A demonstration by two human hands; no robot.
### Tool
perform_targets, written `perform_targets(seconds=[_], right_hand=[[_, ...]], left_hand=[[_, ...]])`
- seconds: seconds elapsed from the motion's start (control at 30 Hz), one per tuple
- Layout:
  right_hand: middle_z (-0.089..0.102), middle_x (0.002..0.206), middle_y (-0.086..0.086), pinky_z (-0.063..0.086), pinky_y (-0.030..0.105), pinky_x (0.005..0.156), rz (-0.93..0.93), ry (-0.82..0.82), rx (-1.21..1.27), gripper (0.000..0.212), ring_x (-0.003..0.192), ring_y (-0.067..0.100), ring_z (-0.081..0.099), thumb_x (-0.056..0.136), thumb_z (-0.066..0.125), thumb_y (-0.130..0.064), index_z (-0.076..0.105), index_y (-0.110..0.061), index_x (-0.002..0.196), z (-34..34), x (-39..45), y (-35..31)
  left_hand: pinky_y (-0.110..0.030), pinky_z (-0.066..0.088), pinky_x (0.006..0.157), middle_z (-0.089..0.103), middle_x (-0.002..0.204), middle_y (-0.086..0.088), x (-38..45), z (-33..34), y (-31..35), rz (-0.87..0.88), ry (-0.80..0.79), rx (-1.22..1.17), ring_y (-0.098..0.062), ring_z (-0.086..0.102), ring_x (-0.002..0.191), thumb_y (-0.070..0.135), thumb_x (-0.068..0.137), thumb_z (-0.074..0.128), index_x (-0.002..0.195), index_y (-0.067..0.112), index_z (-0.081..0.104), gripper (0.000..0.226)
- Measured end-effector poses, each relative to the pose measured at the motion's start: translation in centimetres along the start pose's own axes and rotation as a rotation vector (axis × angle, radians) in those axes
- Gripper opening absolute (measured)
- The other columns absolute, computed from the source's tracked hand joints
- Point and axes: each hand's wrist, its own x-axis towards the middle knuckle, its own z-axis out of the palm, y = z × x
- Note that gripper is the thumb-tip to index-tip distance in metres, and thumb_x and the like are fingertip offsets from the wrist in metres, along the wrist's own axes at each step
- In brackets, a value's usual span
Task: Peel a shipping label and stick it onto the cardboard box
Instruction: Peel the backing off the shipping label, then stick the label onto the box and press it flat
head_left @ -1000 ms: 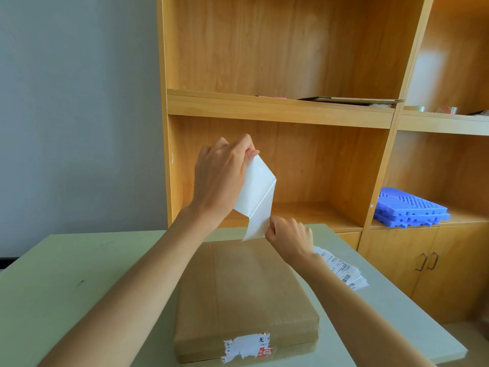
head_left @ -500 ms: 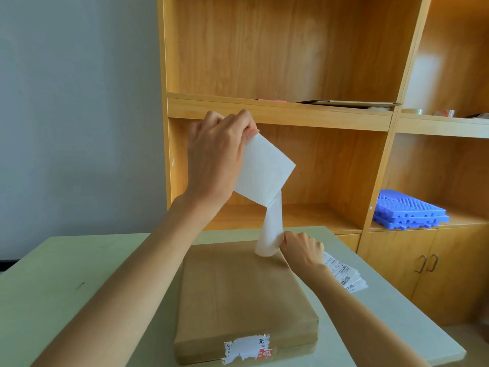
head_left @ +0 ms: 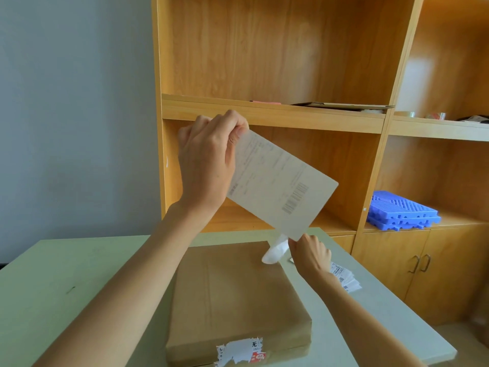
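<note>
A flat brown cardboard box [head_left: 232, 295] lies on the pale green table [head_left: 66, 287], with a torn old sticker [head_left: 242, 352] on its near side. My left hand [head_left: 209, 160] pinches the top corner of the white shipping label [head_left: 277, 184] and holds it up above the box; barcode print shows faintly through it. My right hand [head_left: 309, 251] grips the curled white backing strip [head_left: 275, 250] at the label's lower corner, just over the box's far right corner. Label and backing are almost fully apart.
A stack of more printed labels [head_left: 344, 278] lies on the table behind my right wrist. A wooden shelf unit [head_left: 272, 112] stands just beyond the table, holding blue plastic trays [head_left: 402, 210], flat cardboard and tape rolls [head_left: 404, 113].
My left hand has risen and pulled the label up and away; the label went from folded against its backing to nearly flat and free. My right hand moved right with the backing.
</note>
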Motion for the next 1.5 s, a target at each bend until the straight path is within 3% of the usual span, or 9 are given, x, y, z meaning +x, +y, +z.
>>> perform_targets(seconds=[0.13,0.37,0.8,1.03,1.17,1.27,1.33,1.43,1.5], right_hand=[[0.035,0.061,0.002,0.029,0.033,0.059,0.024,0.051,-0.001,0.035,0.058,0.027,0.033,0.093,0.036,-0.007,0.020,-0.021,0.065,-1.5,0.2,0.7],[0.064,0.073,0.008,0.038,0.029,0.054,0.010,0.141,-0.039,0.024,0.062,0.029,0.061,0.103,0.030,-0.028,0.054,-0.023,0.108,-1.3,1.3,5.1],[0.071,0.078,-0.009,0.048,0.026,0.061,0.006,-0.258,-0.073,0.030,0.069,0.012,0.070,0.094,0.048,-0.014,0.062,-0.032,0.075,-0.4,-0.6,11.0],[0.071,0.070,-0.003,0.041,0.021,0.053,-0.021,-0.326,0.013,0.042,0.061,0.012,0.072,0.104,0.036,-0.034,0.057,-0.023,0.069,-1.3,-0.3,11.7],[0.067,0.079,0.004,0.052,0.040,0.061,0.021,-0.330,0.308,0.031,0.059,0.020,0.068,0.102,0.039,-0.045,0.046,-0.014,0.102,-1.8,0.8,9.9],[0.061,0.097,0.008,0.049,0.028,0.058,-0.050,-0.441,0.568,0.031,0.070,0.019,0.064,0.103,0.045,-0.026,0.032,-0.010,0.127,-3.8,1.9,7.3],[0.056,0.113,0.008,0.053,0.031,0.070,-0.139,-0.511,0.669,0.037,0.088,0.020,0.062,0.100,0.050,-0.014,0.032,-0.012,0.133,-5.5,2.7,5.1],[0.058,0.128,-0.002,0.049,0.045,0.102,-0.251,-0.636,0.734,0.046,0.117,0.022,0.058,0.096,0.049,-0.049,0.042,-0.028,0.137,-7.7,3.8,1.2],[0.062,0.130,-0.008,0.047,0.039,0.105,-0.325,-0.748,0.726,0.050,0.120,0.014,0.059,0.097,0.047,-0.053,0.045,-0.030,0.141,-8.8,3.8,-1.8]], left_hand=[[-0.026,0.028,0.077,0.057,0.077,0.015,-0.9,1.0,0.3,0.000,-0.064,0.005,-0.017,0.052,0.079,0.011,0.100,0.051,0.086,0.016,0.061,0.018],[-0.030,0.032,0.078,0.066,0.080,0.008,-2.5,2.8,1.1,-0.018,-0.112,-0.037,-0.018,0.055,0.079,0.019,0.102,0.047,0.089,0.016,0.064,0.021],[-0.032,0.036,0.078,0.057,0.074,0.014,-5.8,6.6,3.1,-0.112,-0.214,-0.136,-0.018,0.053,0.074,0.019,0.102,0.050,0.088,0.019,0.063,0.020],[-0.032,0.045,0.070,0.067,0.083,0.009,-6.0,7.2,3.7,-0.180,-0.191,-0.270,-0.017,0.059,0.078,0.020,0.102,0.051,0.090,0.018,0.064,0.018],[-0.020,0.038,0.061,0.067,0.087,0.010,-5.8,7.0,2.7,-0.173,-0.212,-0.408,-0.011,0.059,0.080,0.017,0.102,0.050,0.088,0.013,0.063,0.019],[-0.010,0.037,0.065,0.067,0.086,0.005,-5.7,6.3,1.6,-0.160,-0.271,-0.473,-0.005,0.057,0.078,0.010,0.100,0.052,0.086,0.008,0.063,0.018],[-0.011,0.039,0.068,0.066,0.085,0.002,-5.8,5.8,0.9,-0.174,-0.335,-0.520,-0.007,0.057,0.079,0.006,0.099,0.053,0.084,0.008,0.062,0.017],[-0.027,0.049,0.064,0.064,0.083,-0.003,-6.0,5.1,0.1,-0.212,-0.429,-0.615,-0.016,0.059,0.077,0.004,0.098,0.053,0.082,0.006,0.062,0.018],[-0.032,0.053,0.062,0.063,0.082,-0.005,-5.9,4.4,-0.3,-0.231,-0.471,-0.693,-0.022,0.059,0.076,0.005,0.099,0.051,0.083,0.004,0.061,0.019]])
